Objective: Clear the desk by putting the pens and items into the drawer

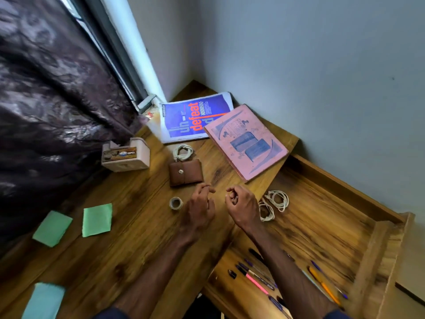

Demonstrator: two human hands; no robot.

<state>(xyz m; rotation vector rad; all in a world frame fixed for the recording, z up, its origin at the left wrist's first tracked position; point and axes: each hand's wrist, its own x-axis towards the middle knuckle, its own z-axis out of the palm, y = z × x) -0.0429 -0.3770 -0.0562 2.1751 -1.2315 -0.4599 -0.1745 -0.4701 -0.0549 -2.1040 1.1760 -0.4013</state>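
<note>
- A dark curtain [53, 111] fills the upper left of the frame.
- The wooden table [128, 249] runs from the lower left up to the corner of the wall.
- The drawer [322, 215] stands pulled out on the right side of the frame.
- A pink book [246, 141] lies at the table's right edge, its corner jutting over the drawer.
- A blue magazine [193, 118] lies just above it, partly under the pink book.
- The left hand [200, 203] hovers over the table at mid-frame; its grip is loosely curled and holds nothing.
- The right hand [241, 203], just beside it near the drawer's edge, has its grip loosely curled too, holding nothing.
- Three green paper sheets [97, 219] lie on the table at the lower left.
- A beige box [125, 155] sits near the curtain.
- A brown wallet [185, 172] lies above the left hand.
- A white coiled cable [182, 152] touches the wallet's upper edge.
- A second white cable [273, 203] lies in the drawer, right of the right hand.
- The pens [255, 279] lie in the drawer at the lower right, partly hidden by the right forearm.
- A tape roll [176, 203] sits on the table just left of the left hand.
</note>
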